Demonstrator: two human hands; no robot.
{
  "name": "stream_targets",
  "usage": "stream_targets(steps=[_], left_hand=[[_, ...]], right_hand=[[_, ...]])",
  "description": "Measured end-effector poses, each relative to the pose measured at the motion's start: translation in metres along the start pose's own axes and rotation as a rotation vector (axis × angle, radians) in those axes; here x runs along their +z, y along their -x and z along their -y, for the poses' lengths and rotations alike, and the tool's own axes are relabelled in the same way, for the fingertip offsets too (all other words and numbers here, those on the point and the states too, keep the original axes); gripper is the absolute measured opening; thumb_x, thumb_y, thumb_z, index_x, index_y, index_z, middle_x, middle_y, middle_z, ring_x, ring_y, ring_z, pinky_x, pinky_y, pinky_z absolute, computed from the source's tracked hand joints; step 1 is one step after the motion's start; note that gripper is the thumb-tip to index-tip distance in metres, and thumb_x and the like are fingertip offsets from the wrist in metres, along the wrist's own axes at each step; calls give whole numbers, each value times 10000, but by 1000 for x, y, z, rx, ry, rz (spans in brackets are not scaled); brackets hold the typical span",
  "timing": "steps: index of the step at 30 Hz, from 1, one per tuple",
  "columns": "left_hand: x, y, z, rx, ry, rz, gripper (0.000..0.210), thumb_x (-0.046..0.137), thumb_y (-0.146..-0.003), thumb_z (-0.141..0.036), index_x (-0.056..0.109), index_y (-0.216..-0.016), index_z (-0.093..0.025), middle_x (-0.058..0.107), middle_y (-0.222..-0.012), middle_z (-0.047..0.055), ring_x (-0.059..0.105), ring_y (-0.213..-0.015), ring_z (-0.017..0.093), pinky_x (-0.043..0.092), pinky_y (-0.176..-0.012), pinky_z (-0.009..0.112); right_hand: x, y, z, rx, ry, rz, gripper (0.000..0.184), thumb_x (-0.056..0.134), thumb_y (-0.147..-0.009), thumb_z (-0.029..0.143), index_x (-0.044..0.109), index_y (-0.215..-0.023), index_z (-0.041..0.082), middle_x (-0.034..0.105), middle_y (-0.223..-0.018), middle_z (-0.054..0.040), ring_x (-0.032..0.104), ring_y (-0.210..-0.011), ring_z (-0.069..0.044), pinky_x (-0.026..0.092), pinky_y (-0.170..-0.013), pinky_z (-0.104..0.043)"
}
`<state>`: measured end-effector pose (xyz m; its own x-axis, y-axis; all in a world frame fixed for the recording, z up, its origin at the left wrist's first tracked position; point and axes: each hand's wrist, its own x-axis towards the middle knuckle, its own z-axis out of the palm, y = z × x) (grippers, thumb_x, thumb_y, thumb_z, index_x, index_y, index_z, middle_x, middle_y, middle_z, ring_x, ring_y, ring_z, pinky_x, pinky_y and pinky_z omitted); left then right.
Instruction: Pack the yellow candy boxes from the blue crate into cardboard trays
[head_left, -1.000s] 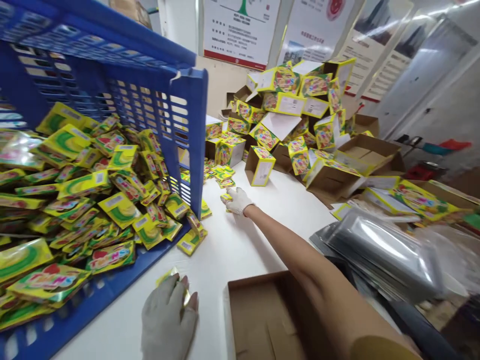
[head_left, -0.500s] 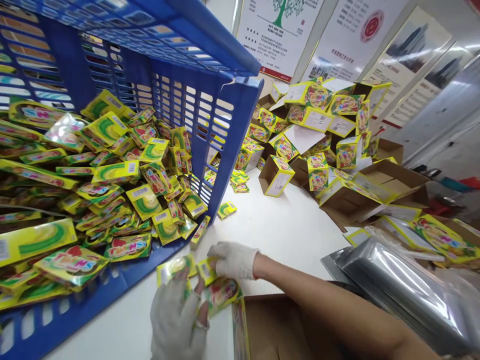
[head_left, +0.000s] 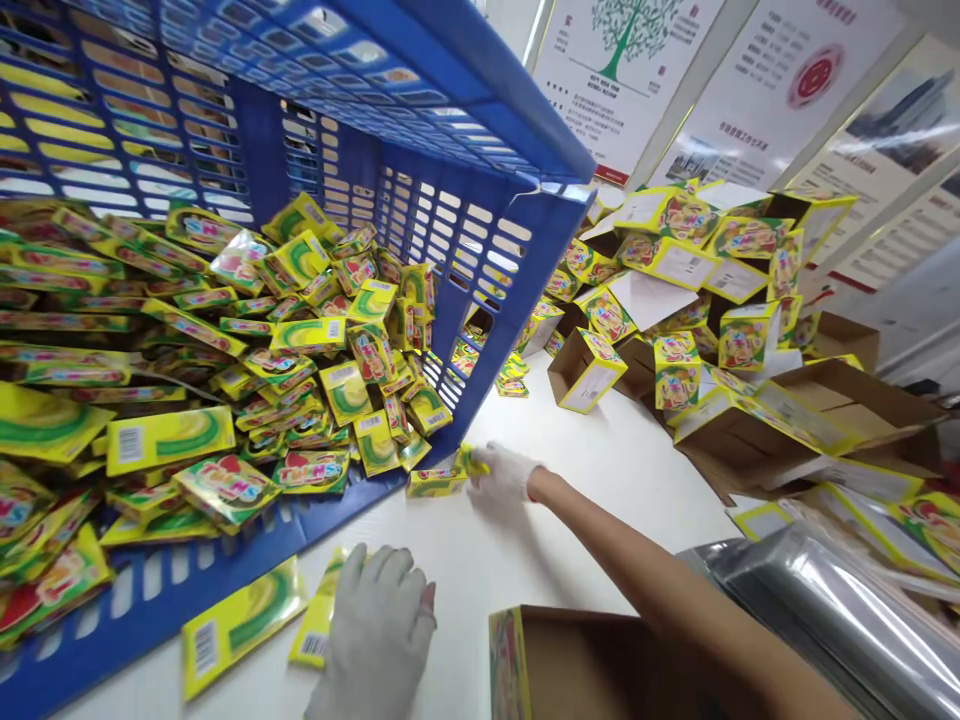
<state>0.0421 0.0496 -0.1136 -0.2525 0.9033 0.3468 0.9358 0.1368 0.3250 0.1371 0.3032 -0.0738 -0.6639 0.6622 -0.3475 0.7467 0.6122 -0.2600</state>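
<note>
My right hand [head_left: 508, 473], in a pale glove with bare fingertips, reaches to the near corner of the blue basket [head_left: 495, 350]. Its fingers are closed on a small yellow candy pack [head_left: 474, 460]. Another candy pack [head_left: 436, 484] lies just left of it, against the basket. My left hand [head_left: 379, 625], gloved too, rests palm down with its fingers stretched out, partly covering a yellow pack [head_left: 316, 625] on the white table. To its left a larger yellow pack [head_left: 244, 625] lies flat, barcode up.
Many candy packs [head_left: 225, 490] fill the tipped basket on the left. An open cardboard box [head_left: 510, 660] stands at the bottom, under my right forearm. Printed cartons [head_left: 675, 260] are heaped at the back right. Clear plastic [head_left: 832, 600] lies at the right edge.
My right hand has moved away from my left, forward to the basket corner, and closed on a small pack there. The packs between my hands have shifted left. The view has swung left.
</note>
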Motion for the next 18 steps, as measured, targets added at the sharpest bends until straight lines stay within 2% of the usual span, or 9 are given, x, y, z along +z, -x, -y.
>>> stream_targets(steps=[2, 3, 4, 7, 9, 12, 14, 18], left_hand=[[-3, -1, 0, -17, 27, -196, 195, 477, -869, -155, 612, -739, -211, 633, -859, 65, 550, -863, 249, 425, -908, 512], [-4, -1, 0, -10, 42, -280, 158, 499, -857, -148, 613, -766, -210, 636, -905, 72, 555, -911, 256, 431, -923, 502], [-3, -1, -1, 7, 52, -338, 130, 515, -845, -138, 613, -793, -208, 636, -957, 82, 556, -967, 266, 430, -947, 499], [-1, -1, 0, 55, 32, -379, 109, 540, -831, -125, 616, -870, -193, 620, -1084, 116, 540, -1088, 293, 428, -988, 512], [0, -1, 6, 55, -14, -395, 114, 559, -834, -131, 620, -914, -184, 607, -1128, 130, 526, -1127, 302, 434, -994, 510], [-5, 0, 24, 35, -79, -406, 109, 582, -834, -132, 627, -921, -182, 611, -1114, 127, 537, -1088, 294, 454, -964, 485], [-13, 0, 38, 39, -111, -403, 99, 579, -831, -128, 633, -897, -179, 622, -1087, 128, 548, -1049, 293, 461, -932, 477], [-35, 1, 65, -11, -175, -469, 122, 551, -836, -138, 650, -903, -161, 622, -1137, 154, 549, -1068, 313, 443, -936, 490]], right_hand=[[1, 21, -3, -32, -157, 103, 367, 661, -775, 368, 642, -1112, 223, 656, -937, -39, 630, -768, -171, 508, -772, -313], [-3, 26, -2, -8, -263, 80, 413, 657, -778, 388, 616, -1148, 210, 658, -879, -32, 618, -708, -159, 514, -721, -306], [-10, 27, 0, 25, -369, -5, 494, 659, -773, 402, 570, -1210, 192, 662, -877, -40, 607, -674, -152, 515, -678, -299], [-41, 7, 20, 44, -580, -437, 727, 702, -723, 391, 431, -1355, 158, 656, -1089, -110, 626, -753, -159, 524, -659, -278], [-63, -15, 39, -8, -623, -573, 588, 652, -753, 361, 511, -1286, 155, 672, -1088, -102, 640, -827, -176, 532, -699, -278], [-81, -32, 62, -4, -605, -619, 330, 599, -752, 293, 655, -1044, 150, 708, -967, -76, 640, -873, -201, 526, -767, -297], [-83, -29, 69, 16, -582, -623, 274, 616, -716, 255, 687, -961, 154, 718, -938, -70, 641, -879, -210, 518, -792, -300], [-81, -6, 66, 63, -542, -607, 269, 634, -709, 241, 714, -949, 150, 730, -904, -65, 652, -846, -209, 516, -779, -291]])
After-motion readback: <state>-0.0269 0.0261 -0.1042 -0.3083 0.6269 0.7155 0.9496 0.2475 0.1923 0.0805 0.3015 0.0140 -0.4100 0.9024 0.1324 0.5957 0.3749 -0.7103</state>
